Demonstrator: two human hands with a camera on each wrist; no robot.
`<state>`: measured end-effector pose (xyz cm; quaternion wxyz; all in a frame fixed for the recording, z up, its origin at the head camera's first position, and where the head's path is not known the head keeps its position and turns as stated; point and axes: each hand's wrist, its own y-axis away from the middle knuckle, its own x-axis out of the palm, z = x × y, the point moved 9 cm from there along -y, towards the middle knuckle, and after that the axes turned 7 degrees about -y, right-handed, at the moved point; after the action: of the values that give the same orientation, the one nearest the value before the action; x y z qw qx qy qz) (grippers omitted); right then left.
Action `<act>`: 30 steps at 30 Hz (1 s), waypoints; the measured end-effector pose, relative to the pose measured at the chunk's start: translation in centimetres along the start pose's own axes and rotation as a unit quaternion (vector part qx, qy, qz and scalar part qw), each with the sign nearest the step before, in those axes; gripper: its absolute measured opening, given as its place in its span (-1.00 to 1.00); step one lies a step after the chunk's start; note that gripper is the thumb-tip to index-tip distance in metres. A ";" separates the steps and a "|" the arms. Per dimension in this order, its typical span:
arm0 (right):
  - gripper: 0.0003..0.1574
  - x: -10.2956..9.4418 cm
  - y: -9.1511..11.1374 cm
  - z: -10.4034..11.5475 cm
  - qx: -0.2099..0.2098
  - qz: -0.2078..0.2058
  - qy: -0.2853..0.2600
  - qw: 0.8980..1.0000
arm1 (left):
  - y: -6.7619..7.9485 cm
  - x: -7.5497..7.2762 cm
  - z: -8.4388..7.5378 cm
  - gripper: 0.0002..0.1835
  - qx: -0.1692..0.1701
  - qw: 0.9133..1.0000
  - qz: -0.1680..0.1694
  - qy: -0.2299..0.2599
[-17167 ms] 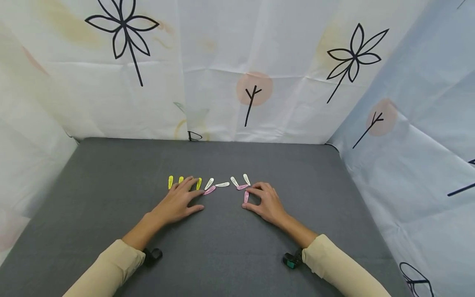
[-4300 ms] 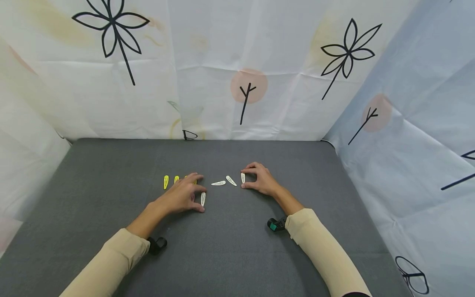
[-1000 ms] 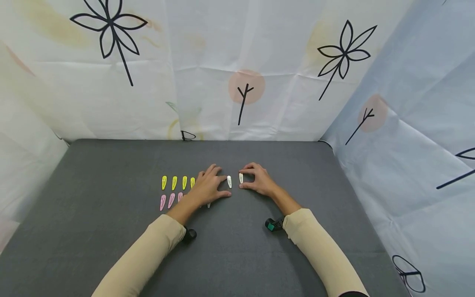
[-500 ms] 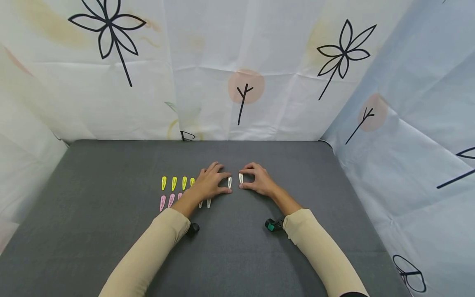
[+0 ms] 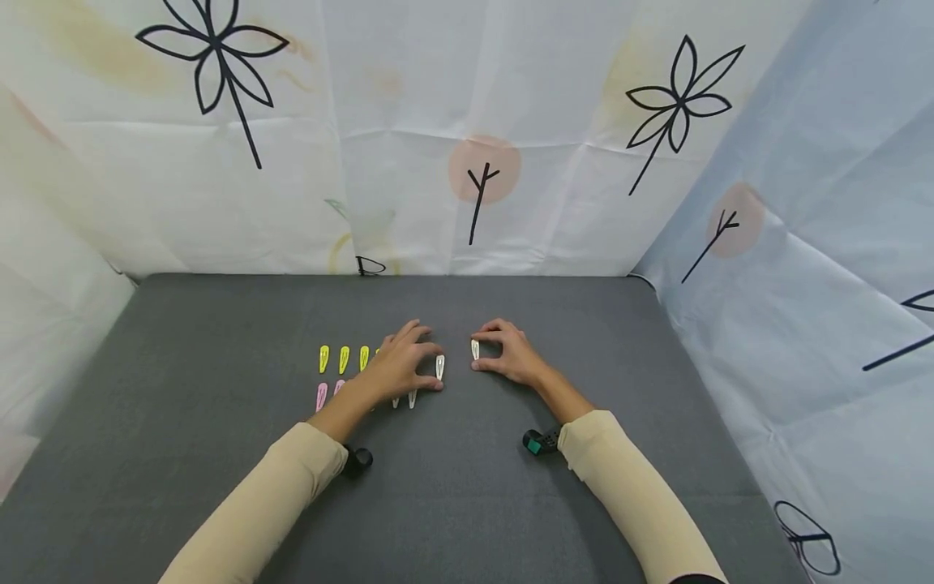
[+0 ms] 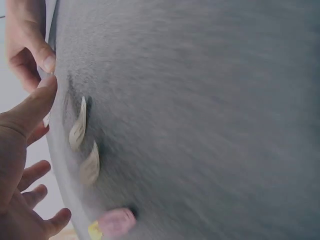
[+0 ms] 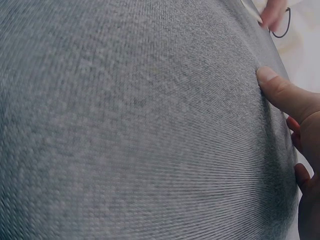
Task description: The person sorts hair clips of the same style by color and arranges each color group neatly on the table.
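In the head view my left hand (image 5: 400, 362) pinches a white snap hair clip (image 5: 440, 367) by its ends, thumb below and index finger above. To its right, another white snap hair clip (image 5: 475, 349) is held between the thumb and index finger of my right hand (image 5: 512, 354). Two more white clips (image 5: 412, 399) lie side by side under the left hand, also visible as white clips (image 6: 78, 129) in the left wrist view. Yellow clips (image 5: 323, 359) form an upper row and pink clips (image 5: 321, 396) a lower one, both partly covered by the left hand and forearm.
A dark grey cloth-covered table (image 5: 452, 503) spreads beneath both hands. White printed curtains (image 5: 409, 178) rise behind it and along the sides. Small black devices sit at both wrists, such as the left wrist device (image 5: 357, 461).
Pink and white clips now lie in a lower row beneath the yellow ones. In the last second my left hand pinched a white clip and drew it left and nearer; the right hand stayed put.
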<state>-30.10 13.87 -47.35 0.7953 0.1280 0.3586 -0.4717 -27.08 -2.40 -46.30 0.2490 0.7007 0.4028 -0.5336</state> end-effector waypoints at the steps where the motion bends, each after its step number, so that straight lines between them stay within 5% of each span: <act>1: -0.36 0.0 0.0 0.0 0.000 -0.001 0.000 1.000 | 0.4 -0.2 0.0 -0.40 0.004 1.000 -0.002 0.000; 12: -0.36 0.1 0.0 -0.2 0.003 0.002 -0.003 1.000 | 3.6 0.2 -0.2 -0.39 0.026 1.000 0.008 -0.001; 24: -0.38 0.3 0.1 0.2 0.012 -0.002 0.022 1.000 | 3.7 0.1 -0.4 -0.42 0.042 0.999 -0.006 -0.017; 30: -0.38 1.6 1.0 2.5 -0.027 0.015 0.060 0.998 | 3.7 0.0 -0.5 -0.41 0.048 0.999 -0.011 -0.021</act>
<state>-27.63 11.96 -46.81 0.7826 0.1402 0.4163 -0.4411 -23.71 -4.04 -46.40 0.2174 0.6957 0.3791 -0.5701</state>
